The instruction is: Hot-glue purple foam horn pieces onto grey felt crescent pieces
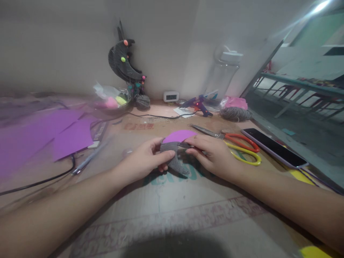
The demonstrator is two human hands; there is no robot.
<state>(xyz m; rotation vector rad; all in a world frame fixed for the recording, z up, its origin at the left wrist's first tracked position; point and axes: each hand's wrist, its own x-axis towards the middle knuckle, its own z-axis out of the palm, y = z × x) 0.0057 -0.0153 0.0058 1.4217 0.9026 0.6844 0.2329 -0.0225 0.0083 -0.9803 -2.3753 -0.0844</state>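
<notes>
Above the middle of the worktop, a crescent (179, 135) of purple card or foam is held up, its lower part covered in grey yarn (176, 164). My left hand (149, 157) grips the crescent's left side, thumb pressed over the wrapped part. At the right edge my right hand (212, 152) is closed in a pinch on a dark grey strand of yarn (184, 145), close against the purple surface. Right beside that hand lie scissors (242, 141) with one orange and one yellow handle, blades pointing left.
Purple sheets (72, 138) and a pen (88, 159) lie left. Behind are a bowl (113, 107), a finished grey crescent (118, 62), a small clock (171, 96), a glue gun (199, 104) with cord, a yarn bundle (235, 114) and a bottle (223, 77). A phone (274, 147) lies right.
</notes>
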